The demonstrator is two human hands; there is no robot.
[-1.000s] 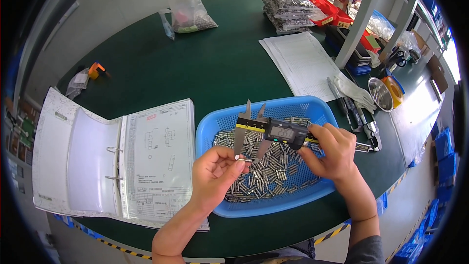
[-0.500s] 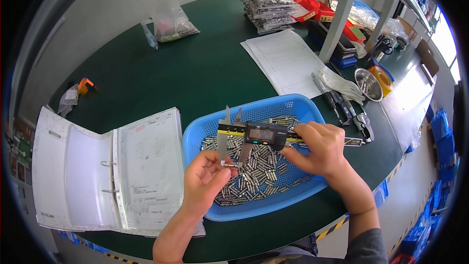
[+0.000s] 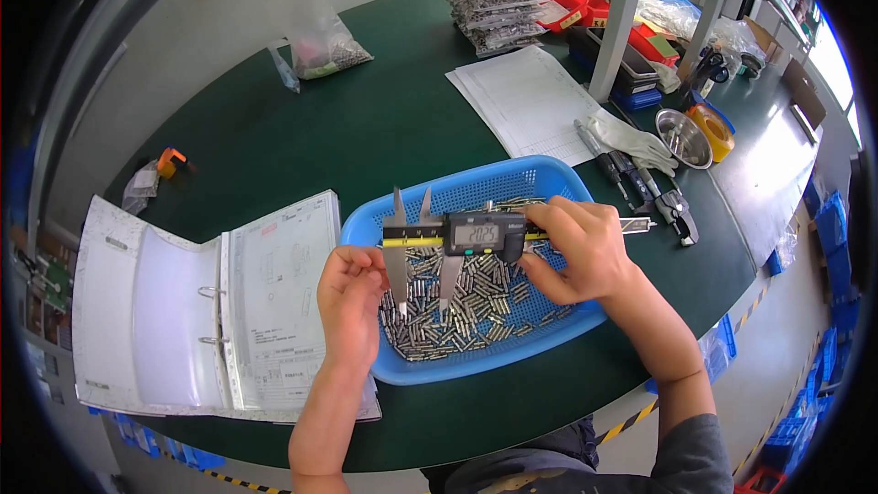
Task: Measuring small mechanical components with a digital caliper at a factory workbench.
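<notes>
My right hand (image 3: 581, 252) grips a digital caliper (image 3: 480, 234) by its slider and holds it level over a blue plastic basket (image 3: 361, 220). Several small metal pins (image 3: 466, 311) fill the basket. The caliper's jaws point down and stand apart. My left hand (image 3: 350, 297) is at the basket's left side. Its fingers are curled in beside the caliper's left jaw. Whether they pinch a pin is too small to see.
An open ring binder (image 3: 210, 306) with drawing sheets lies left of the basket. White paper sheets (image 3: 526, 101), a white glove (image 3: 631, 139), a metal bowl (image 3: 684, 137) and hand tools (image 3: 640, 187) lie behind and to the right. Bags of parts (image 3: 494, 5) sit at the back.
The view has shifted a little. Both hands keep nearly the same hold on the caliper over the basket.
</notes>
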